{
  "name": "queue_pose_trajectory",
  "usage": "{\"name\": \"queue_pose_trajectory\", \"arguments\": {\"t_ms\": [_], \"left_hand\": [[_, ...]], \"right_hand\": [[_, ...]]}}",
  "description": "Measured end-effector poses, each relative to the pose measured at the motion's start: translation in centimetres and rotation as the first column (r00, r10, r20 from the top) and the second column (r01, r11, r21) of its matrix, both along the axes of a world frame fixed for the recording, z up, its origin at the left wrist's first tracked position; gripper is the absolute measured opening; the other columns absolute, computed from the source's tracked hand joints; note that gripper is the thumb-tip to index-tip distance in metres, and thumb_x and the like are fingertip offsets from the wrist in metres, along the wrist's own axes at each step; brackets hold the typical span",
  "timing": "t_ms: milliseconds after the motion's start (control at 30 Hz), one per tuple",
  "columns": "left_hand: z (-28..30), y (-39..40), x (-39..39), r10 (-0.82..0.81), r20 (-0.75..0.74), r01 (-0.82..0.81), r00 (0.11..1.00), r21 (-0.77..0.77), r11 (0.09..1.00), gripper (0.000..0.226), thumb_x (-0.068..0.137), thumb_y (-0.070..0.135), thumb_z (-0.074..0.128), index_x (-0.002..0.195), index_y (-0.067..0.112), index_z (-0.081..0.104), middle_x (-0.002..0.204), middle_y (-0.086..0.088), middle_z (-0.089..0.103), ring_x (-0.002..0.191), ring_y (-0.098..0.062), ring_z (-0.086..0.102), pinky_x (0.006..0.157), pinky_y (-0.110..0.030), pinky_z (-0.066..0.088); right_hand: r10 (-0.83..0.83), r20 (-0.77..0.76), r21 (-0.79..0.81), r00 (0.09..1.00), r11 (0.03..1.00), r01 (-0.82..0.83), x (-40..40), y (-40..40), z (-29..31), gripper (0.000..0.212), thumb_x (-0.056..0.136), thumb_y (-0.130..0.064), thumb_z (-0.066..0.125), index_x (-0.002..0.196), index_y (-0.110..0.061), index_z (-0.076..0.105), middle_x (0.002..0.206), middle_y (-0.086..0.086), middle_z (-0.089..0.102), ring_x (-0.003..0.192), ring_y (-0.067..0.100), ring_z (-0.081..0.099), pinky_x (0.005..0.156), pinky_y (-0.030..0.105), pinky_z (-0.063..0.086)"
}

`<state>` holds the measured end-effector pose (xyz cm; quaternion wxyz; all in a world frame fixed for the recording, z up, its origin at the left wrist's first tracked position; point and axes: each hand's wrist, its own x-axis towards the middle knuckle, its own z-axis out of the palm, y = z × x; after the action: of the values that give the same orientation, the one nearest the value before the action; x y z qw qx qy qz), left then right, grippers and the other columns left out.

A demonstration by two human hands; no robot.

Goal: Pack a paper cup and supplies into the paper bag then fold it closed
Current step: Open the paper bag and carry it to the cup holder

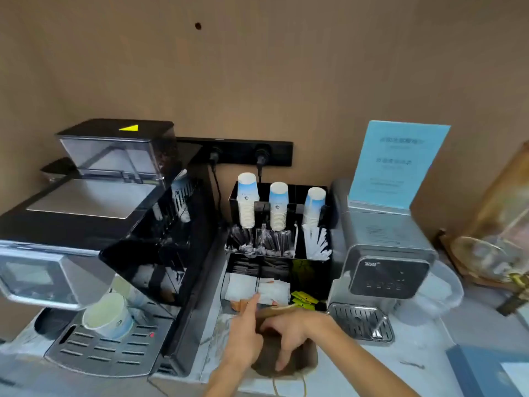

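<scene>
A brown paper bag point(269, 359) stands on the counter at the bottom centre, its twine handle hanging off the front. My right hand point(292, 330) grips the bag's top rim, fingers spread down its front. My left hand point(246, 336) is at the bag's left side, index finger stretched up to the white packets point(272, 290) in the black organizer point(309, 270); I see nothing held in it. Three stacks of upside-down paper cups point(278, 207) stand in the organizer's back row. What is inside the bag is hidden.
A coffee machine point(86, 239) fills the left, with a paper cup point(107, 315) on its drip tray. A grey water dispenser point(383, 267) with a blue sign point(398, 164) stands to the right. Stirrers, white straws point(317, 245) and yellow sachets point(303, 299) sit in the organizer.
</scene>
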<state>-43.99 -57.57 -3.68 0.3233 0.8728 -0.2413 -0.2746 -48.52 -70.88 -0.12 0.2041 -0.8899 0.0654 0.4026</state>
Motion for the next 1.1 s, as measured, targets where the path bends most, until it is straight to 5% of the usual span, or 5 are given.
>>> {"name": "queue_pose_trajectory", "arguments": {"t_ms": [200,333,500,767,1100], "left_hand": [[-1.8,-0.7,2.2,0.076,0.008,-0.074,0.997,-0.121,0.990,0.082,0.080,-0.025,0.037,0.133,0.038,0.043,0.127,0.002,0.059,0.123,-0.016,0.055,0.091,-0.013,0.036],[-2.5,0.0,3.3,0.017,0.110,0.012,0.994,-0.256,0.967,0.097,0.073,-0.031,0.037,0.119,0.052,0.056,0.137,0.016,0.055,0.130,0.011,0.043,0.104,-0.004,0.032],[-3.5,0.8,4.7,-0.086,0.127,0.116,0.988,-0.249,0.961,0.087,0.077,-0.025,0.042,0.084,0.057,0.070,0.141,0.028,0.039,0.134,0.012,0.036,0.112,-0.015,0.032],[-3.2,1.4,7.3,-0.209,-0.047,0.196,0.977,-0.197,0.961,0.062,0.089,0.000,0.060,0.126,0.048,0.046,0.136,0.047,0.021,0.130,0.021,0.023,0.120,-0.022,0.022],[-3.4,3.6,9.9,-0.322,-0.142,0.269,0.936,-0.297,0.916,0.071,0.088,0.023,0.068,0.141,0.058,0.036,0.149,0.046,0.022,0.140,0.020,0.015,0.118,-0.028,0.022]], "right_hand": [[-0.222,0.274,0.160,0.936,0.970,0.183,-1.0,-3.0,-0.2,0.064,0.081,-0.029,0.077,0.138,-0.025,0.049,0.115,0.000,0.058,0.105,0.020,0.056,0.088,0.033,0.050],[-0.209,0.578,-0.102,0.789,0.941,0.324,-3.0,-4.1,-1.3,0.040,0.087,-0.028,0.068,0.125,-0.021,0.060,0.119,0.002,0.049,0.114,0.021,0.047,0.098,0.033,0.045],[-0.505,0.492,0.002,0.710,0.816,0.579,-4.0,-3.9,-3.6,0.053,0.084,-0.028,0.072,0.131,-0.026,0.049,0.113,-0.002,0.029,0.109,0.019,0.049,0.096,0.032,0.048],[-0.540,0.315,0.140,0.781,0.840,0.524,-1.5,-2.8,-3.3,0.089,0.075,-0.011,0.077,0.139,-0.045,0.024,0.126,-0.004,0.022,0.105,0.026,0.056,0.089,0.037,0.054],[-0.607,0.377,0.231,0.700,0.793,0.563,-0.4,-2.3,-3.5,0.069,0.080,-0.033,0.076,0.132,-0.046,0.033,0.124,-0.009,0.024,0.096,0.013,0.054,0.088,0.032,0.053]]}}
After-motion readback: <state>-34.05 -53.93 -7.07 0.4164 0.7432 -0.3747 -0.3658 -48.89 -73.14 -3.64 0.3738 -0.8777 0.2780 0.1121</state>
